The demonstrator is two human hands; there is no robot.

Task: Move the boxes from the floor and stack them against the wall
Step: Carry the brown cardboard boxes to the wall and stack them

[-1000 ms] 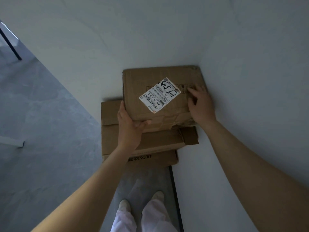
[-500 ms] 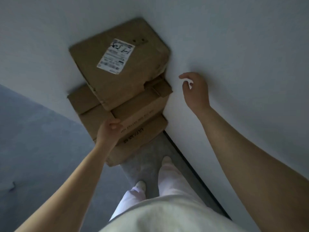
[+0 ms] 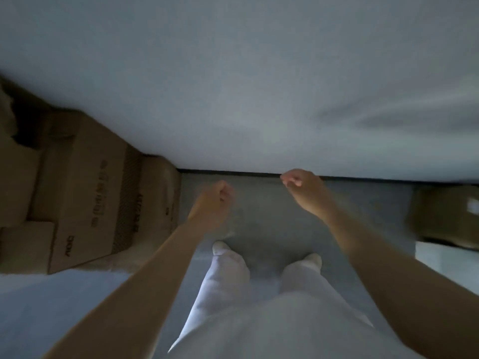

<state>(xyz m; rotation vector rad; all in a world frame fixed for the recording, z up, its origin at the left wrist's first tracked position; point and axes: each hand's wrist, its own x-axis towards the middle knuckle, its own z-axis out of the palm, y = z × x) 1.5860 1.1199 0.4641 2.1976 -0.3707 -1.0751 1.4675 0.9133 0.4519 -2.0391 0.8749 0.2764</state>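
Note:
A stack of brown cardboard boxes [image 3: 85,193] stands at the left, against the white wall [image 3: 259,86], with printed lettering on its side. Another brown box [image 3: 445,216] lies on the floor at the far right edge, partly cut off. My left hand [image 3: 213,200] hangs in front of me with its fingers curled in and nothing in it. My right hand [image 3: 303,187] is loosely curled near the baseboard, also holding nothing. Both hands are apart from the boxes. The picture is blurred by motion.
Grey floor [image 3: 272,216] lies between the stack and the right-hand box. A dark baseboard [image 3: 363,177] runs along the wall's foot. My legs in white trousers [image 3: 225,275] and light shoes stand in the middle. A pale panel [image 3: 448,263] sits low at the right.
Both hands have come off the stack and now hang free. The view has swung right, so the stack has slid to the left edge and another box shows at the right.

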